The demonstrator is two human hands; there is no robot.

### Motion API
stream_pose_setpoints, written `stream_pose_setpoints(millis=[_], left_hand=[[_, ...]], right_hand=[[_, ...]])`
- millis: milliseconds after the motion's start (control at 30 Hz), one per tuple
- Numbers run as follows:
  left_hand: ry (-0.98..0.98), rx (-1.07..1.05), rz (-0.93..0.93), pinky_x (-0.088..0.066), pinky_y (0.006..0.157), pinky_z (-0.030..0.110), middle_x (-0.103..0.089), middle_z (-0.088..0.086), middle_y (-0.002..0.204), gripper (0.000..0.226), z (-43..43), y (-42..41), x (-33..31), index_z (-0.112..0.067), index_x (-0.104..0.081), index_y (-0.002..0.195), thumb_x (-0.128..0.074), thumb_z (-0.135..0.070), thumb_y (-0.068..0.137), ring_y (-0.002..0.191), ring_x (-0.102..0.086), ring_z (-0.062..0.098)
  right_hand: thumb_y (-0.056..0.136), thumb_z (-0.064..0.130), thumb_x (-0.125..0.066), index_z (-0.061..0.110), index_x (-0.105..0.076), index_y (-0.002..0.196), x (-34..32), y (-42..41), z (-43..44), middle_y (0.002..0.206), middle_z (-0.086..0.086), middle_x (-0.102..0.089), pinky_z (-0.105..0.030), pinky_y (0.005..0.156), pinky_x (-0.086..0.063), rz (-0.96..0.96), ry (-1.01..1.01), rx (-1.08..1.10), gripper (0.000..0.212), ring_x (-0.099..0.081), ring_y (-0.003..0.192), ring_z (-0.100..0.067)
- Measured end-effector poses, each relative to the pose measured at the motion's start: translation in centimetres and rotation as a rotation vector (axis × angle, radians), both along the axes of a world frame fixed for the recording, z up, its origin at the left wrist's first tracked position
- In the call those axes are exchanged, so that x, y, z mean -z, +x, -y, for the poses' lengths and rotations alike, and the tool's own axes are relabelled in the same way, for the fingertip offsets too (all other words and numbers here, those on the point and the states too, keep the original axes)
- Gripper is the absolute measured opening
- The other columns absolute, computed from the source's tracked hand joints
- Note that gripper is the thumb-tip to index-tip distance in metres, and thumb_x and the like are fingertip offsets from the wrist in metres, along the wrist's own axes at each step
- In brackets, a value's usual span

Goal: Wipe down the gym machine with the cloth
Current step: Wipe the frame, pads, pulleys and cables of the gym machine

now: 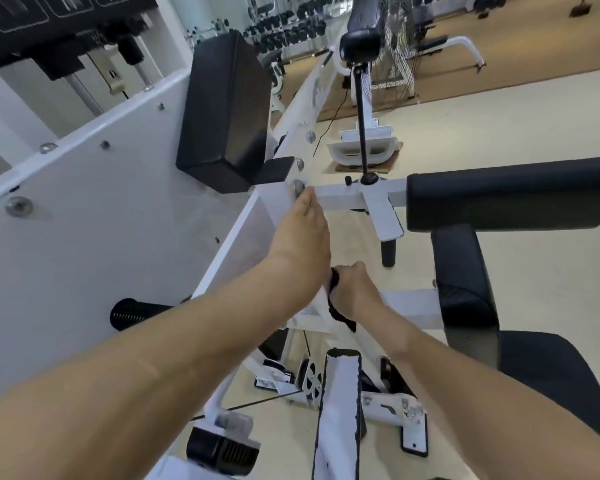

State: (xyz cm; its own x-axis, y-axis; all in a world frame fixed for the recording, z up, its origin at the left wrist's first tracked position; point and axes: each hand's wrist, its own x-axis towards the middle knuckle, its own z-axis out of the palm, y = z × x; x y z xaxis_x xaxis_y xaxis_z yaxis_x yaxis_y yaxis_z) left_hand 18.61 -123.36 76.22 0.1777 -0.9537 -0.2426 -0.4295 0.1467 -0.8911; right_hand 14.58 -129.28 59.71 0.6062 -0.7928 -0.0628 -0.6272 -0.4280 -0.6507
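Head view shows the gym machine [84,220] on pale floor [499,133], dumbbells [284,29] behind

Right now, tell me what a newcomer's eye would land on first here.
At centre, the left hand rests with straight fingers on the white machine frame. Just below it, the right hand grips a dark cloth. A big black pad stands above them, upper centre-left.
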Motion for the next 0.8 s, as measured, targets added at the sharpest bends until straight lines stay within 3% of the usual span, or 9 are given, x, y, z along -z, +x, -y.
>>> stream_pose_setpoints(millis=[133, 233, 300, 400, 467, 533, 600, 667, 800], left_hand=[[-0.193, -0.177, -0.589, -0.018, 0.114, 0.043, -0.047, 0.014, 0.137, 0.04, 1.2, -2.3, 4.1, -0.008, -0.047, 0.132, -0.04, -0.023, 0.096, 0.132, -0.035, 0.031], [-0.301, -0.18, -1.02, -0.034, 0.091, 0.033, -0.051, 0.008, 0.118, 0.027, -0.4, -3.7, 9.8, -0.01, -0.052, 0.115, -0.044, -0.013, 0.09, 0.116, -0.043, 0.026], [-0.334, -0.327, -1.282, -0.036, 0.077, 0.031, -0.05, 0.004, 0.107, 0.02, -1.4, -3.3, 11.8, -0.013, -0.048, 0.102, -0.044, -0.01, 0.083, 0.108, -0.047, 0.025], [-0.295, -0.431, -1.379, -0.04, 0.077, 0.033, -0.048, 0.006, 0.108, 0.022, -1.7, -1.5, 13.5, -0.01, -0.046, 0.098, -0.043, 0.0, 0.079, 0.114, -0.047, 0.028], [-0.299, -0.456, -1.453, -0.044, 0.09, 0.038, -0.051, 0.008, 0.121, 0.034, -1.6, -1.0, 14.0, -0.006, -0.051, 0.113, -0.042, 0.002, 0.082, 0.12, -0.047, 0.027], [-0.354, -0.465, -1.532, -0.043, 0.096, 0.035, -0.049, 0.008, 0.136, 0.048, -2.1, -0.9, 14.0, -0.011, -0.044, 0.134, -0.042, 0.0, 0.087, 0.121, -0.049, 0.023], [-0.426, -0.422, -1.583, -0.03, 0.106, 0.019, -0.029, 0.002, 0.156, 0.062, -3.0, -0.7, 13.9, -0.015, -0.025, 0.152, -0.042, -0.004, 0.093, 0.138, -0.036, 0.013], [-0.459, -0.331, -1.546, -0.027, 0.107, 0.018, -0.026, 0.0, 0.158, 0.061, -3.5, -0.7, 13.6, -0.016, -0.025, 0.152, -0.044, -0.009, 0.095, 0.14, -0.033, 0.012], [-0.426, -0.464, -1.505, -0.04, 0.103, 0.032, -0.04, 0.004, 0.15, 0.06, -2.4, -1.5, 12.5, -0.022, -0.028, 0.151, -0.041, -0.01, 0.094, 0.131, -0.044, 0.023]], right_hand=[[0.094, 0.018, -0.042, 0.026, -0.051, 0.091, 1.0, -2.9, -0.6, 0.107, -0.009, -0.059, -0.035, 0.073, -0.044, -0.086, -0.107, -0.071, 0.013, -0.057, 0.095, -0.031], [0.099, 0.017, -0.037, 0.013, -0.047, 0.124, 1.7, -5.0, -1.7, 0.127, -0.007, -0.051, -0.032, 0.093, -0.037, -0.289, -0.206, -0.086, 0.027, -0.047, 0.119, -0.023], [0.099, 0.016, -0.037, 0.011, -0.046, 0.125, 1.3, -6.2, -1.2, 0.127, -0.009, -0.047, -0.033, 0.085, -0.036, -0.304, -0.247, 0.004, 0.028, -0.044, 0.118, -0.025], [0.089, 0.009, -0.046, 0.006, -0.046, 0.122, 1.1, -7.7, -1.0, 0.122, -0.015, -0.045, -0.033, 0.072, -0.03, -0.451, -0.355, 0.013, 0.034, -0.045, 0.109, -0.031], [0.092, 0.011, -0.04, 0.004, -0.035, 0.138, 1.8, -7.1, -1.1, 0.135, -0.021, -0.037, -0.036, 0.088, -0.036, -0.486, -0.408, -0.095, 0.047, -0.04, 0.118, -0.034], [0.098, 0.02, -0.038, 0.003, -0.011, 0.152, 3.0, -5.0, -1.5, 0.155, -0.022, -0.014, -0.041, 0.114, -0.02, -0.388, -0.313, -0.23, 0.063, -0.022, 0.139, -0.035], [0.099, 0.027, -0.044, 0.005, 0.001, 0.153, 3.3, -3.0, -1.4, 0.161, -0.013, 0.002, -0.033, 0.119, 0.0, -0.259, -0.105, -0.224, 0.074, -0.004, 0.148, -0.028], [0.099, 0.03, -0.044, 0.005, 0.003, 0.153, 3.7, -2.1, -0.7, 0.162, -0.011, 0.002, -0.032, 0.118, 0.003, -0.232, -0.116, -0.211, 0.076, -0.003, 0.148, -0.027], [0.099, 0.034, -0.039, 0.002, 0.006, 0.152, 3.3, -3.2, -0.8, 0.159, -0.023, -0.001, -0.043, 0.12, -0.008, -0.595, -0.421, -0.279, 0.077, -0.012, 0.146, -0.037]])
